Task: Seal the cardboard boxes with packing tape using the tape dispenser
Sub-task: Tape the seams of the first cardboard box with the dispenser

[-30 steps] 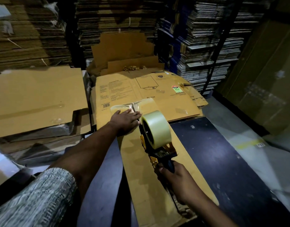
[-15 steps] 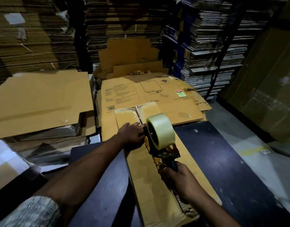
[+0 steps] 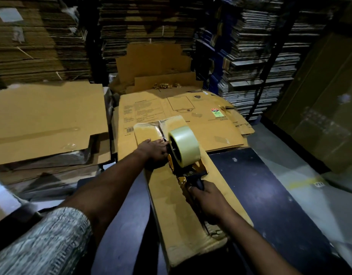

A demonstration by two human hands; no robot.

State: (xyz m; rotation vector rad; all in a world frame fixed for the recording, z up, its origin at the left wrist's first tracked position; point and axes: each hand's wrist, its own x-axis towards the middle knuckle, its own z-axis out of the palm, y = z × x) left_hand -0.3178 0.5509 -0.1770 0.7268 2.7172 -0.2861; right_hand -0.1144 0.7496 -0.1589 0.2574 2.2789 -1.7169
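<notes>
My right grip point(image 3: 207, 202) clenches the tape dispenser point(image 3: 186, 155) on the flat cardboard box point(image 3: 177, 211); beside its roll, my left grip point(image 3: 154, 150) presses flat-fingered (risk: tape wrinkling if that hold slips).

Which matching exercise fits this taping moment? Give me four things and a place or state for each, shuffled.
Things:
1. left hand
2. right hand
3. tape roll
4. printed flat carton

States:
A. grips the tape dispenser handle
B. lies beyond the long box
C. presses on the box's far end
D. pale, mounted on the dispenser

Pairs: 1-C, 2-A, 3-D, 4-B
</notes>
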